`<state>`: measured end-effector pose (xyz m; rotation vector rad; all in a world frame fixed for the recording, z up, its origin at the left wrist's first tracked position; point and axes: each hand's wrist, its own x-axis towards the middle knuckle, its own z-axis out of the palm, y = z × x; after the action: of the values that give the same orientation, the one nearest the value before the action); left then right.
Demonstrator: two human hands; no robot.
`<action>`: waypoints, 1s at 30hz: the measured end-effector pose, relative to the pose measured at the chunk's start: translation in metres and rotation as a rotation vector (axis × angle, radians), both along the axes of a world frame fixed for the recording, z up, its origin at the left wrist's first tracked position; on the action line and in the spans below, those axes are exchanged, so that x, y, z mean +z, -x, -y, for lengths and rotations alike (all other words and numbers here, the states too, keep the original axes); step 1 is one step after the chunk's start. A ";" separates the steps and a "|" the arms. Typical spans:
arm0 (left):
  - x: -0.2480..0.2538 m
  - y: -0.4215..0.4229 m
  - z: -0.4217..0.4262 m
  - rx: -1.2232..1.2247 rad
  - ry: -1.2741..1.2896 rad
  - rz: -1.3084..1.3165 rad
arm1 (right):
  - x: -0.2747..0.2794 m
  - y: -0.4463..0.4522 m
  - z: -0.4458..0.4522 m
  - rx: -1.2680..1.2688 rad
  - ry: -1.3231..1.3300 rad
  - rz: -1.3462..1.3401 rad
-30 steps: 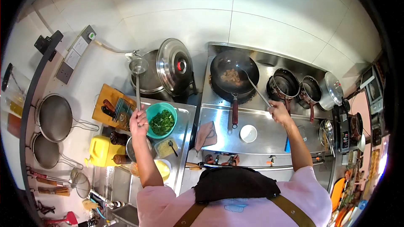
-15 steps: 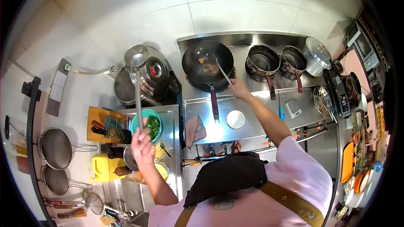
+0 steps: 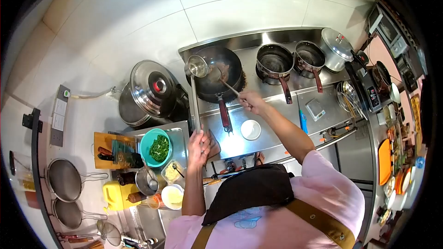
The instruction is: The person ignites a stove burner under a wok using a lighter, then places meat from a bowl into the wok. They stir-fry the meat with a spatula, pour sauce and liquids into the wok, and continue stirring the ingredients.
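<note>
My left hand [image 3: 199, 149] is closed round the long handle of a metal ladle [image 3: 197, 66]. The ladle's bowl is held over the left part of a dark wok [image 3: 233, 60] on the stove. In my right hand [image 3: 252, 102] is the handle of a spatula [image 3: 230, 87]. Its head reaches into the wok by some brown food [image 3: 223, 69] and is hard to make out. The wok's handle [image 3: 224, 115] points toward me, between my two hands. Just below my right hand stands a small white bowl [image 3: 250, 130].
Two dark saucepans [image 3: 275, 60] and a pressure cooker [image 3: 336, 48] stand to the right. On the left are a large lidded pot [image 3: 154, 87], a turquoise bowl [image 3: 144, 144] of chopped greens, a knife block [image 3: 106, 150] and a yellow jug [image 3: 113, 195].
The ladle has moved right, from above the lidded pot to over the wok, with my left hand shifting right too. The spatula has swung within the wok. The camera view has shifted slightly.
</note>
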<state>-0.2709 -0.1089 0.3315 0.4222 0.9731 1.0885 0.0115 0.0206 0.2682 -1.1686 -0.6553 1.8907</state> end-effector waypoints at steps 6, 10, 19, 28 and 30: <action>-0.036 -0.010 -0.009 -0.090 -0.146 -0.221 | -0.005 -0.001 0.000 -0.085 0.068 -0.057; -0.028 -0.011 -0.008 -0.084 -0.184 -0.442 | -0.005 -0.011 0.000 -0.060 0.085 -0.144; -0.026 0.028 -0.017 0.190 -0.546 -1.036 | 0.048 -0.036 -0.006 0.030 -0.012 0.220; -0.030 0.105 -0.048 0.669 -0.337 -0.791 | 0.104 -0.037 -0.034 -0.117 0.215 0.124; -0.049 0.119 -0.059 0.721 -0.277 -0.732 | 0.085 -0.026 -0.061 -0.134 0.279 0.042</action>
<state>-0.3895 -0.0496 0.2824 0.7552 1.7033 1.7889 0.0378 0.0815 0.3535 -1.3949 -0.3315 1.8878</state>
